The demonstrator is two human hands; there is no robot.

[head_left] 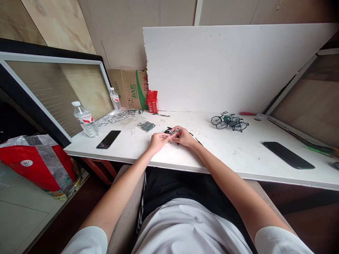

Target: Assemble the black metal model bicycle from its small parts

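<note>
Near the front middle of the white table [225, 155], my left hand [159, 141] and my right hand [182, 137] meet fingertip to fingertip. Both are closed in a pinch around small dark parts [167, 131], which show behind the fingers and look like a piece of a model bicycle. What exactly each hand grips is too small to tell. Small dark bits and a thin dark stick [198, 141] lie just right of my right hand. Assembled model bicycles [230, 122] stand upright farther right. A bag of green parts [146, 126] lies to the left, behind my left hand.
Black phone [108, 139] and water bottle [86, 120] at left; second bottle [115, 98] behind. Part frames [119, 116], a red box [153, 102] and a carton [129, 90] stand toward the back. A dark flat object [288, 155] lies right. White board [225, 67] behind.
</note>
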